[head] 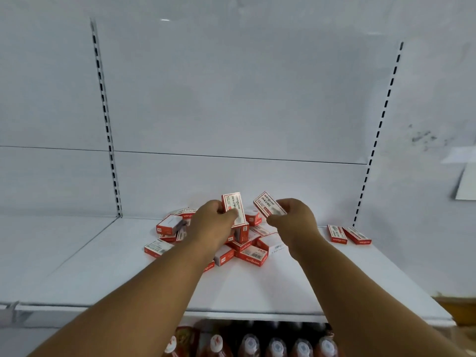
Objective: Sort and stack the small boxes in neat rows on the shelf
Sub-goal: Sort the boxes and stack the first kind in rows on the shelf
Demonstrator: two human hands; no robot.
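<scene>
A loose heap of several small red-and-white boxes (pixel 247 251) lies in the middle of the white shelf (pixel 257 287). My left hand (pixel 210 219) holds one box (pixel 235 208) upright above the heap. To its right, also above the heap, my right hand (pixel 296 215) grips a second box (pixel 268 203), tilted. Two boxes (pixel 349 234) lie flat side by side at the shelf's right end, apart from the heap.
The white back panel carries slotted uprights at left (pixel 108 140) and right (pixel 376 140). Below the shelf's front edge stand several bottles (pixel 275 345) with pale caps. A paper sheet (pixel 467 181) hangs at the far right.
</scene>
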